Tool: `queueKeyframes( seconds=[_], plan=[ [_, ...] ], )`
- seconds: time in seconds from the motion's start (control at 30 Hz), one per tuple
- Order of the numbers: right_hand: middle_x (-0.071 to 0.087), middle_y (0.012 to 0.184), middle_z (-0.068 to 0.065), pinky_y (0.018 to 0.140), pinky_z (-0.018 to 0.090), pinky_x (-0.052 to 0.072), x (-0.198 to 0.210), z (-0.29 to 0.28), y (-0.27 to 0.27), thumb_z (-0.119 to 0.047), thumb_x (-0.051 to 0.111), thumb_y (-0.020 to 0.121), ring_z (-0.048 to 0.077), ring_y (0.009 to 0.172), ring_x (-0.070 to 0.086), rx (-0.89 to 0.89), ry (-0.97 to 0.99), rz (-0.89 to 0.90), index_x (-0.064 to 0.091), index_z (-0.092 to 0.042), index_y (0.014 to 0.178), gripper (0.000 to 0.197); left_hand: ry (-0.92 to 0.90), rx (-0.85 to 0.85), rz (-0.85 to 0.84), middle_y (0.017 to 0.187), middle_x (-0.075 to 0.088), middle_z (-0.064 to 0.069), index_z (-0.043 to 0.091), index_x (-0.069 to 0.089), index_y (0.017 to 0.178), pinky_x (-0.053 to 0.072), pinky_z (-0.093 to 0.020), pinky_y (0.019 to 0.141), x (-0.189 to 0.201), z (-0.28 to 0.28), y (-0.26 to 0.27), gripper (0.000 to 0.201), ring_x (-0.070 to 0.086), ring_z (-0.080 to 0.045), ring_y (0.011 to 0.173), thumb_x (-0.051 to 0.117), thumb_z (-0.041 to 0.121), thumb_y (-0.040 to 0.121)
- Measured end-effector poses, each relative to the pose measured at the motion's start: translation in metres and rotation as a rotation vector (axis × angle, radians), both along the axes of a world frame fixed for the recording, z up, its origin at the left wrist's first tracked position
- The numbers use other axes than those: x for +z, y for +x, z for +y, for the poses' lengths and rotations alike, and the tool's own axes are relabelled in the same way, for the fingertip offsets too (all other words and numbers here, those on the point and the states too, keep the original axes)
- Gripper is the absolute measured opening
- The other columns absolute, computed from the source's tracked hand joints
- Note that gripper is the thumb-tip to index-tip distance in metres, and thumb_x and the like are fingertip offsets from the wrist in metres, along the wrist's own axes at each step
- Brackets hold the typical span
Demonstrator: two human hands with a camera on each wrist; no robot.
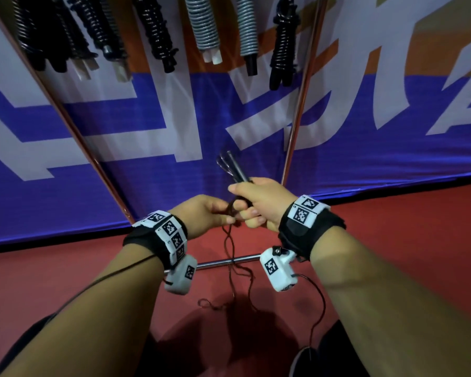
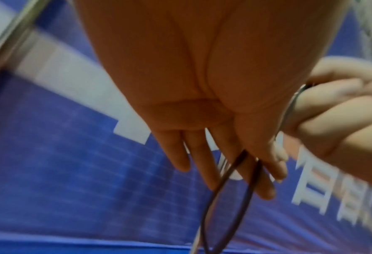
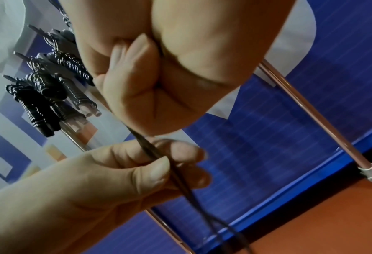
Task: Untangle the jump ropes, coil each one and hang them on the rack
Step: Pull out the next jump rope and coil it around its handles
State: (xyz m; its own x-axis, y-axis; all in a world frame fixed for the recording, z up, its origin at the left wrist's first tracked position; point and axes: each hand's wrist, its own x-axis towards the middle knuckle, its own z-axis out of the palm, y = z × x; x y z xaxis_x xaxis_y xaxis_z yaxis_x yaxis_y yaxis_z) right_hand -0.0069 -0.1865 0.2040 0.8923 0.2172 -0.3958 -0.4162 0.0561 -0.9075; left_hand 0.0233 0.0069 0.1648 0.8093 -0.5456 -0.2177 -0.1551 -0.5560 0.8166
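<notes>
**Both hands on one thin dark rope below the rack**

The right hand is closed in a fist around the two slim dark metal handles of a jump rope, which stick up and away from the knuckles. The left hand sits just beside it, touching, with thumb and fingertips pinching the thin dark brown cord where it leaves the right fist; its other fingers lie fairly straight in the left wrist view. From the pinch the cord drops as two twisted strands, crosses a chrome bar low on the rack, and ends in loose loops on the smooth red floor.

Both wrists wear black straps with white blocks printed with square black-and-white code markers; no words can be read on them.

Behind the hands, a blue, white and orange banner carries large white characters, cropped too much to read. Two coppery metal poles slant up in front of it. Above, well apart from the hands, coiled ropes hang in a row, tightly wound black and grey bundles with black or white handle ends.
</notes>
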Motion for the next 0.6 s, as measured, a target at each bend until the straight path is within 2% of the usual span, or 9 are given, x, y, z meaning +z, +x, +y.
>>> queueKeyframes(
  seconds=[0.07,0.17,0.23,0.3,0.37,0.43,0.5,0.53,0.6],
  plan=[
    [0.049,0.065,0.000,0.041,0.020,0.017,-0.003,-0.003,-0.002,-0.021,0.059,0.107,0.010,0.048,0.029,0.058,-0.044,0.012,0.049,-0.016,0.093,0.017,0.111,0.006,-0.090,0.080,0.074,0.021,0.038,0.076,0.087,0.048,-0.021,0.083,-0.003,0.004,0.001,0.015,0.063,0.008,0.075,0.074,0.027,0.098],
    [0.045,0.065,0.000,0.042,0.019,0.014,-0.004,-0.005,-0.006,-0.016,0.054,0.107,0.008,0.047,0.025,0.226,-0.061,0.038,0.050,-0.015,0.091,0.017,0.104,0.076,-0.196,0.089,0.077,0.012,0.029,0.075,0.099,0.053,-0.024,0.085,-0.002,0.007,0.004,0.002,0.070,-0.006,0.087,0.073,0.029,0.097],
    [0.044,0.064,0.002,0.045,0.020,0.012,-0.005,-0.004,-0.011,-0.010,0.053,0.105,0.008,0.045,0.025,0.402,-0.110,0.047,0.048,-0.016,0.085,0.021,0.014,0.069,-0.175,0.094,0.077,0.001,0.020,0.074,0.104,0.055,-0.029,0.087,0.003,0.013,0.009,0.014,0.072,-0.017,0.091,0.077,0.024,0.091],
    [0.043,0.062,0.003,0.046,0.021,0.013,-0.007,-0.002,-0.016,-0.006,0.052,0.103,0.009,0.044,0.026,0.567,-0.200,0.068,0.044,-0.017,0.077,0.029,-0.114,0.018,-0.117,0.098,0.077,-0.011,0.010,0.073,0.101,0.057,-0.040,0.090,0.007,0.022,0.011,0.014,0.074,-0.024,0.092,0.078,0.007,0.089],
    [0.043,0.063,0.003,0.046,0.022,0.015,-0.008,-0.002,-0.018,-0.005,0.053,0.102,0.009,0.044,0.027,0.681,-0.288,0.104,0.044,-0.017,0.084,0.024,-0.096,-0.019,-0.104,0.099,0.079,-0.010,0.016,0.074,0.094,0.059,-0.046,0.088,0.010,0.029,0.012,0.021,0.076,-0.024,0.092,0.075,-0.005,0.089],
    [0.045,0.064,0.003,0.046,0.022,0.019,-0.009,-0.002,-0.019,-0.006,0.057,0.100,0.012,0.047,0.028,0.731,-0.371,0.130,0.049,-0.015,0.103,0.013,-0.087,-0.003,-0.040,0.090,0.078,-0.013,0.017,0.075,0.087,0.058,-0.044,0.080,0.013,0.032,0.010,0.023,0.072,-0.024,0.080,0.076,-0.006,0.087],
    [0.049,0.065,0.002,0.046,0.023,0.024,-0.012,-0.001,-0.020,-0.010,0.061,0.096,0.014,0.049,0.032,0.754,-0.498,0.135,0.053,-0.013,0.121,0.027,-0.078,0.022,0.005,0.083,0.076,-0.011,0.016,0.079,0.082,0.056,-0.037,0.078,0.020,0.031,0.007,0.021,0.068,-0.019,0.074,0.082,-0.004,0.082],
    [0.052,0.067,0.001,0.047,0.024,0.029,-0.014,0.000,-0.020,-0.014,0.064,0.094,0.015,0.050,0.035,0.765,-0.578,0.116,0.056,-0.016,0.122,0.028,-0.064,0.019,0.007,0.082,0.077,-0.009,0.017,0.080,0.083,0.057,-0.035,0.079,0.024,0.029,0.006,0.019,0.069,-0.017,0.075,0.085,-0.001,0.080],
    [0.060,0.071,0.002,0.049,0.027,0.040,-0.021,0.003,-0.019,-0.025,0.071,0.091,0.019,0.053,0.046,0.755,-0.726,0.070,0.063,-0.020,0.106,0.018,0.009,-0.019,-0.034,0.084,0.079,-0.001,0.022,0.082,0.086,0.057,-0.029,0.083,0.030,0.025,0.004,0.019,0.072,-0.010,0.078,0.088,0.004,0.080]
  ],
)
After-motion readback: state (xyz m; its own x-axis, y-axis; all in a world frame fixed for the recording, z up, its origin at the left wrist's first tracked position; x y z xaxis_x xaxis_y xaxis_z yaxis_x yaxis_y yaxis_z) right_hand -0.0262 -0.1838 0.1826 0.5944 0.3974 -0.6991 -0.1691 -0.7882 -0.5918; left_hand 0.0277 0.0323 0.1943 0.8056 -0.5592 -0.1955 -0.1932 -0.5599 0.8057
